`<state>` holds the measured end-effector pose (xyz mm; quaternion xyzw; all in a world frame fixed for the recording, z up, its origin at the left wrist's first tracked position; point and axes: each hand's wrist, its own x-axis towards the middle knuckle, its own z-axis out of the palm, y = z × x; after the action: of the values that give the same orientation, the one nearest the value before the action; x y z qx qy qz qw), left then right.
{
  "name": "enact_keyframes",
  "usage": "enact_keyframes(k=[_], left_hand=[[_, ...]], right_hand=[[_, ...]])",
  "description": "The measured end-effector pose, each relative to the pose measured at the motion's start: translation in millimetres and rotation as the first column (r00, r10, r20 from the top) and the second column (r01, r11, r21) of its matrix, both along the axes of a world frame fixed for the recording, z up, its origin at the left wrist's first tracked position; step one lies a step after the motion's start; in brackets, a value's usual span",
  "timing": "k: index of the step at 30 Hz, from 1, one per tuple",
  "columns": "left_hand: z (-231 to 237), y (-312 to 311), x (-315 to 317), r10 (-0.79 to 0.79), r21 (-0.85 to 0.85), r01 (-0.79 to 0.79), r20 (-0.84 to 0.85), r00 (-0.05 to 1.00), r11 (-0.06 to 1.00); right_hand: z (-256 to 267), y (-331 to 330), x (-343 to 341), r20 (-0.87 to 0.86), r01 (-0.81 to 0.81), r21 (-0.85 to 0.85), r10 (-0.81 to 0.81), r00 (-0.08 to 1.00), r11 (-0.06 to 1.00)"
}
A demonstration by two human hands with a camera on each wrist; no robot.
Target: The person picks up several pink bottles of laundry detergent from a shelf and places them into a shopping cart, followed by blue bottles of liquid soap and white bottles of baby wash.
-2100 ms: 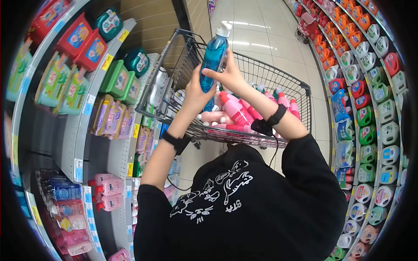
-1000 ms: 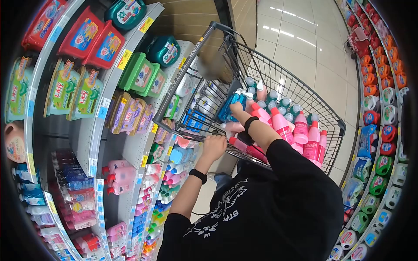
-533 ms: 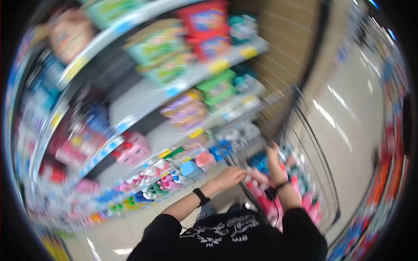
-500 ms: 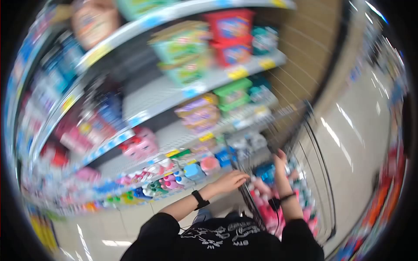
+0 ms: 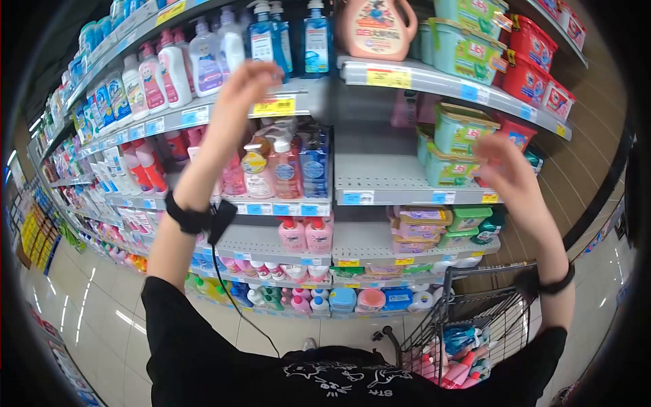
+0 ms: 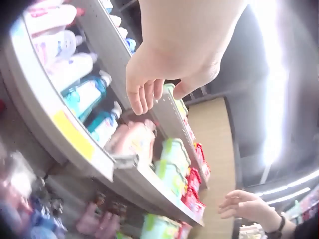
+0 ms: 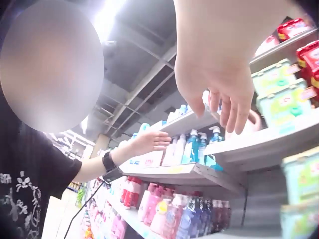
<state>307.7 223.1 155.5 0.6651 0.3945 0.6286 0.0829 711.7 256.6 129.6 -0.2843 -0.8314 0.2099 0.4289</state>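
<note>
My left hand is raised in front of the upper shelf, its fingers relaxed and holding nothing. In the head view it overlaps the blue pump bottles, which stand upright beside a large peach jug. My right hand hangs in the air at the right, fingers loosely bent, with nothing in them. Behind it are green-lidded tubs on the middle shelf. The right wrist view shows the right hand apart from the shelf goods, and the left hand stretched toward the pump bottles.
A shopping cart stands at the lower right, with pink bottles and blue bottles inside. Shelf edges jut out ahead at several heights. Pink pump bottles sit lower down. A cable hangs from the left wrist.
The blue bottle I held went into the cart. My view has swung left to face the shelves, and both hands have left the cart and risen toward the shelves.
</note>
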Motion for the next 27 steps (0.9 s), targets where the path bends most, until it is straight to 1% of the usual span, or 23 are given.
enact_keyframes(k=[1, 2, 4, 5, 6, 8, 10, 11, 12, 13, 14, 16, 17, 18, 20, 21, 23, 26, 27], left_hand=[[14.7, 9.9, -21.7, 0.015, 0.023, -0.016, 0.036, 0.999, 1.000], [25.5, 19.2, -40.1, 0.030, 0.041, -0.033, 0.074, 0.997, 0.999], [30.2, 37.3, -66.6, 0.038, 0.042, -0.043, 0.114, 0.993, 0.998], [28.2, 48.6, -81.0, 0.025, 0.003, -0.026, 0.107, 0.994, 1.000], [27.2, 54.0, -82.7, 0.052, -0.042, -0.047, 0.134, 0.990, 0.998], [21.7, 66.6, -92.4, 0.080, -0.101, -0.071, 0.086, 0.993, 0.992], [16.0, 76.6, -98.7, 0.108, -0.178, -0.102, 0.028, 0.994, 0.979], [14.3, 77.5, -97.9, 0.136, -0.190, -0.136, -0.011, 0.991, 0.972], [10.9, 75.1, -97.2, 0.089, -0.198, -0.086, 0.008, 0.996, 0.976], [10.5, 71.0, -95.9, 0.098, -0.227, -0.097, -0.007, 0.995, 0.969], [9.9, 68.1, -96.0, 0.108, -0.256, -0.110, -0.022, 0.994, 0.960], [3.3, 72.6, -102.3, 0.057, -0.229, -0.058, -0.013, 0.998, 0.972], [-1.1, 77.1, -106.7, 0.031, -0.207, -0.033, -0.013, 0.999, 0.978], [-3.8, 80.2, -110.6, 0.005, -0.185, -0.007, -0.013, 1.000, 0.983], [-4.1, 80.3, -113.7, 0.008, -0.209, -0.023, -0.071, 0.997, 0.978], [-4.5, 78.3, -111.4, 0.003, -0.213, -0.021, -0.085, 0.996, 0.977], [-5.2, 77.9, -110.3, -0.014, -0.215, -0.013, -0.122, 0.992, 0.977], [-15.5, 86.6, -112.9, -0.010, -0.091, -0.004, -0.151, 0.988, 0.996], [-18.4, 87.3, -111.4, -0.010, -0.021, 0.007, -0.161, 0.987, 1.000]], right_hand=[[17.3, 11.5, -34.4, 0.027, -0.101, 0.118, 0.098, 0.995, 0.988], [30.2, 25.1, -68.0, -0.002, -0.159, 0.078, 0.159, 0.987, 0.984], [49.7, 48.1, -141.0, -0.095, -0.244, 0.113, 0.254, 0.962, 0.963], [57.6, 60.0, -175.1, -0.079, -0.265, 0.118, 0.275, 0.958, 0.957], [63.3, 71.6, -207.4, -0.065, -0.287, 0.123, 0.296, 0.953, 0.950], [68.2, 94.8, -266.4, -0.042, -0.166, 0.061, 0.169, 0.985, 0.984], [65.4, 112.7, -311.2, -0.025, -0.152, -0.019, 0.151, 0.988, 0.988], [65.7, 120.6, -327.2, 0.011, -0.116, -0.028, 0.117, 0.993, 0.993], [66.4, 129.0, -340.9, 0.048, -0.079, -0.037, 0.081, 0.996, 0.996], [65.3, 143.1, -354.5, 0.048, -0.034, -0.052, 0.036, 0.998, 0.998], [67.3, 148.1, -362.1, 0.049, -0.039, -0.081, 0.043, 0.998, 0.996], [72.0, 153.6, -374.1, 0.052, -0.051, -0.143, 0.059, 0.997, 0.988], [73.3, 150.0, -376.4, 0.039, -0.028, -0.170, 0.035, 0.999, 0.985], [72.5, 153.4, -381.2, 0.025, 0.013, -0.165, -0.009, 1.000, 0.986], [70.0, 159.9, -388.0, -0.003, 0.100, -0.157, -0.101, 0.995, 0.983], [70.6, 164.1, -387.3, 0.036, 0.111, -0.155, -0.107, 0.994, 0.982], [67.9, 164.0, -385.5, -0.007, 0.110, -0.118, -0.111, 0.994, 0.987], [62.5, 154.2, -381.4, -0.052, 0.129, -0.107, -0.135, 0.989, 0.986], [60.6, 149.9, -379.3, -0.067, 0.139, -0.109, -0.147, 0.987, 0.984]])
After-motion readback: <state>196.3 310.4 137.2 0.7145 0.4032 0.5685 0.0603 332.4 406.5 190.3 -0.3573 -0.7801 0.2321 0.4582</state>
